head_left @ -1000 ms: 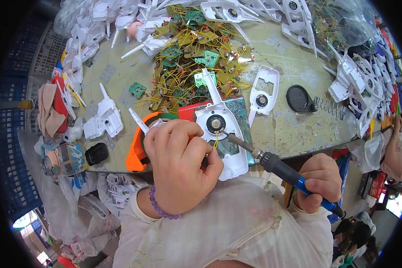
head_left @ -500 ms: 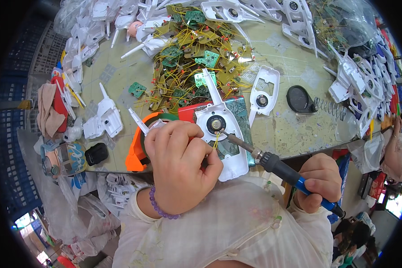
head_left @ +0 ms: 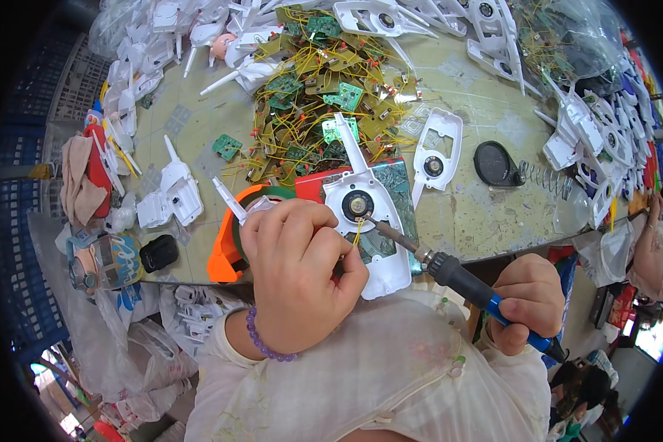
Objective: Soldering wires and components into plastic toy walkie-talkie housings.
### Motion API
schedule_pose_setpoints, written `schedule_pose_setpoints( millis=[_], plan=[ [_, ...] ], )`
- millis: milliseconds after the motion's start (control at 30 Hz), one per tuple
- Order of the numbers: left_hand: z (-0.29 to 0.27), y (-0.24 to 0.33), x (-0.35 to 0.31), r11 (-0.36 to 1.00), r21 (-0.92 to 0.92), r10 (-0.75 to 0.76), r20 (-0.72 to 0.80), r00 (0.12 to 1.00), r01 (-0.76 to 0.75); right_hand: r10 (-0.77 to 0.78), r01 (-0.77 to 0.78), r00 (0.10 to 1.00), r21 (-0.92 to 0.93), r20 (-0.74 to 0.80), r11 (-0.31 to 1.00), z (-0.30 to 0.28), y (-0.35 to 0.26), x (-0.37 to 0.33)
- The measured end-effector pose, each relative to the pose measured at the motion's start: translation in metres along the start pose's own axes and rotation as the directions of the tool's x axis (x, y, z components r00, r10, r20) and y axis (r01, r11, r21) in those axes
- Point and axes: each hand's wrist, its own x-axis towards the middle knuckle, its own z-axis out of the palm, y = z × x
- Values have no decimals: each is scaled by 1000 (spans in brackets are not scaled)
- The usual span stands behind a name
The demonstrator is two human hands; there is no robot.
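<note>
My right hand (head_left: pixel 529 303) grips the blue and black handle of a soldering iron (head_left: pixel 460 278). Its tip meets the edge of a round speaker (head_left: pixel 358 205) set in a white plastic housing half (head_left: pixel 387 272). Thin yellow wires (head_left: pixel 357 234) run from that spot toward the fingertips of my left hand (head_left: pixel 298 265), which is closed in a pinch at the housing's left side. Whatever else those fingers hold is hidden. Under the housing is a flat red and dark green block (head_left: pixel 395 184). A white handled part (head_left: pixel 229 199) sticks out beyond my left hand, beside an orange roll-shaped thing (head_left: pixel 224 258).
A heap of green circuit boards (head_left: pixel 324 88) with yellow wires lies beyond the housing. Another white housing with a speaker (head_left: pixel 436 151) rests to the right, near a black round lid (head_left: pixel 496 163) and a coiled spring stand (head_left: pixel 545 179). White plastic parts (head_left: pixel 177 193) lie left.
Almost nothing differs. The soldering iron and both hands have shifted very slightly, with the tip still at the speaker's edge.
</note>
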Motion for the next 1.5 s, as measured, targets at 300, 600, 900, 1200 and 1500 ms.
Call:
schedule_pose_setpoints(
  millis=[300, 600, 900, 1200, 1500],
  plan=[
    [1, -1, 0, 1000, 1, -1, -5, 1000, 1, -24, 24, 1000, 14, 5, 1000, 0, 1, 2],
    [1, -1, 0, 1000, -7, 3, 6, 1000, -3, -33, 33, 999, 20, 8, 999, 0, 2, 2],
    [1, -1, 1, 1000, -9, -4, 10, 1000, 4, -42, 41, 999, 30, 24, 999, -1, 3, 4],
    [2, 0, 1, 1000, -13, -4, 16, 1000, 4, -56, 56, 998, 28, 8, 998, -1, 3, 2],
    [0, 1, 0, 1000, -8, -8, 28, 1000, 8, -37, 37, 999, -17, -40, 999, -6, -1, -5]
  ],
)
